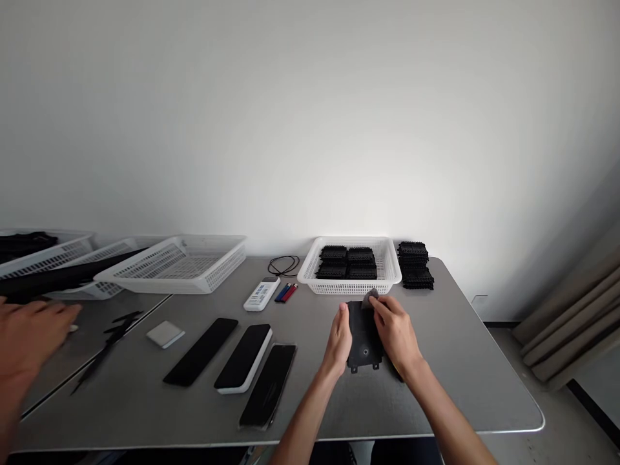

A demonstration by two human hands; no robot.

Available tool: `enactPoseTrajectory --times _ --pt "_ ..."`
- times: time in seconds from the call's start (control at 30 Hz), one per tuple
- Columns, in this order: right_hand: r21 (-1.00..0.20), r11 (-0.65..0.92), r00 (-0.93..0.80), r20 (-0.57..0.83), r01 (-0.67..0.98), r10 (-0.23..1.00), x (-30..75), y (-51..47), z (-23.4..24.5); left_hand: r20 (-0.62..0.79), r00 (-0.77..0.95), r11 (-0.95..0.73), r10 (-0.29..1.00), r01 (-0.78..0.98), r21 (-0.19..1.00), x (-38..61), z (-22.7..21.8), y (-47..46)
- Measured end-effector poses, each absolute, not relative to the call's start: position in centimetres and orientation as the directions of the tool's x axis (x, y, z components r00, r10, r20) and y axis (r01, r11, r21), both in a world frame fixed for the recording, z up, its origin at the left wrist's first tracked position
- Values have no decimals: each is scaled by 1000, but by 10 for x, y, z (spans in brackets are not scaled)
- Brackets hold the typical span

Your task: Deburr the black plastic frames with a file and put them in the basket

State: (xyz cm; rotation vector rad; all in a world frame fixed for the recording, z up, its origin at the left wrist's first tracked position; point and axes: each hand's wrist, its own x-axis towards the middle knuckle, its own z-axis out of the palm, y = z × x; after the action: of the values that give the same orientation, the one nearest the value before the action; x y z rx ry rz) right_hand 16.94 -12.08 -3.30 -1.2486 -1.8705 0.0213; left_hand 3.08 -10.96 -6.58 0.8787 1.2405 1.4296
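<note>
In the head view, my left hand (pixel 339 341) grips the left edge of a flat black plastic panel (pixel 364 336), which has a small round hole and tabs at its near end. My right hand (pixel 396 330) pinches a small grey pad or folded cloth (pixel 371 298) against the panel's far right corner. Whether the pad is cloth or sandpaper I cannot tell. Below my right hand a dark slim object (pixel 394 369) lies partly hidden on the table. Just beyond my hands stands a white basket (pixel 349 288) with black ribbed plastic parts (pixel 334 263) in it.
Stacked black parts (pixel 415 266) stand right of the basket. Left of my hands lie black-topped slabs (pixel 245 358), a labelled white box (pixel 261 294), two lighters (pixel 285 292), a cable (pixel 285 265) and a white square (pixel 165 334). Another person's hand (pixel 33 336) is at the far left near white baskets (pixel 213 278).
</note>
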Motion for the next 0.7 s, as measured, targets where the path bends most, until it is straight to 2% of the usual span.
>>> enactPoseTrajectory --times 0.17,0.3,0.37,0.53,0.6,0.7 --pt "-312 614 -375 568 725 733 166 -148 -39 -163 -258 108 952 -216 970 25 -59 -104" --pt "-249 685 -527 479 685 702 171 -170 -49 -146 -288 83 946 -219 972 20 -60 -101" --pt "-264 671 -504 489 692 712 176 -167 -51 -149 -296 84 944 -223 971 22 -62 -103" --pt "-352 523 -228 616 776 754 182 -134 -41 -67 -227 28 972 -170 985 35 -63 -112" --pt "-335 527 -237 621 781 747 180 -130 -38 -53 -218 17 974 -165 986 35 -62 -112" --pt "-294 620 -398 556 727 730 176 -146 -42 -80 -271 28 959 -191 981 25 -61 -105"
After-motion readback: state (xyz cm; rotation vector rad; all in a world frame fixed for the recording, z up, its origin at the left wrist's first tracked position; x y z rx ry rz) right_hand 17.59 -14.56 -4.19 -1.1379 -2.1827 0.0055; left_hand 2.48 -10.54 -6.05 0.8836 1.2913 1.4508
